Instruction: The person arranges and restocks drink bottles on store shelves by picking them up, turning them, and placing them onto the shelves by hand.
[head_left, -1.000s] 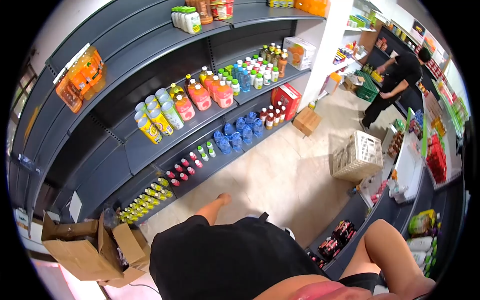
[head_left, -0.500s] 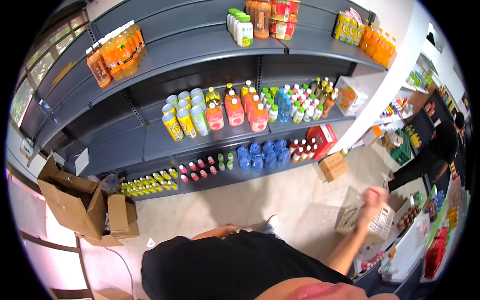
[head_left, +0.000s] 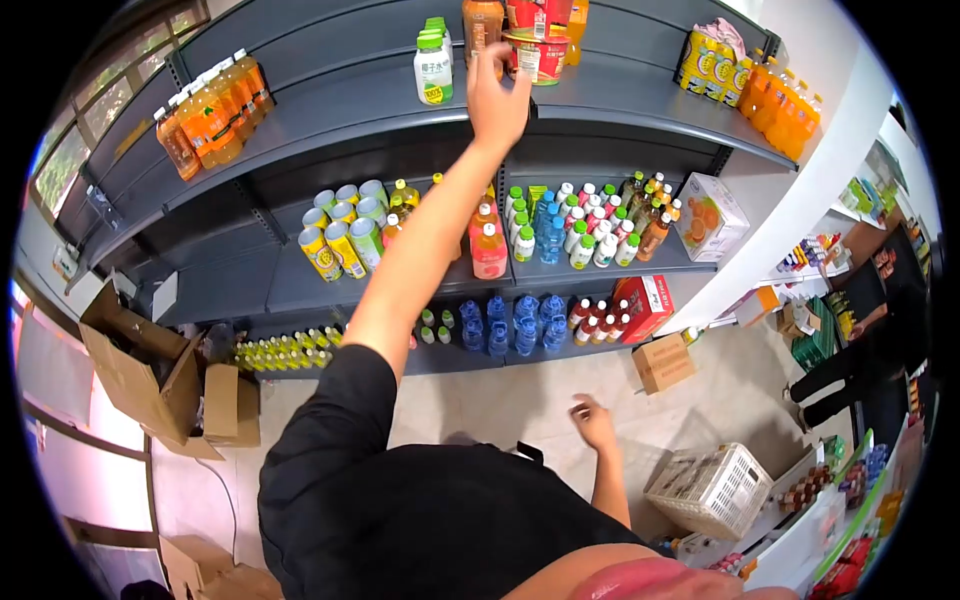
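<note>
My left hand (head_left: 498, 105) is raised to the top shelf, thumb and fingers apart, in front of a brown-orange bottle (head_left: 482, 25) and beside red instant-noodle tubs (head_left: 537, 58). No object shows between its fingers. White bottles with green caps (head_left: 434, 72) stand just left of it. My right hand (head_left: 595, 422) hangs over the floor, fingers apart and holding nothing, above and left of a cream plastic crate (head_left: 715, 490).
Drink bottles and cans (head_left: 340, 240) line the middle shelf, blue bottles (head_left: 525, 325) the low one. Open cartons (head_left: 150, 370) lie at the left, a small carton (head_left: 663, 363) on the floor. A person in black (head_left: 860, 360) stands at the far right.
My left hand has risen from near my body to the top shelf. My right hand has moved left, away from the crate. The view has turned toward the shelves since the earliest frame.
</note>
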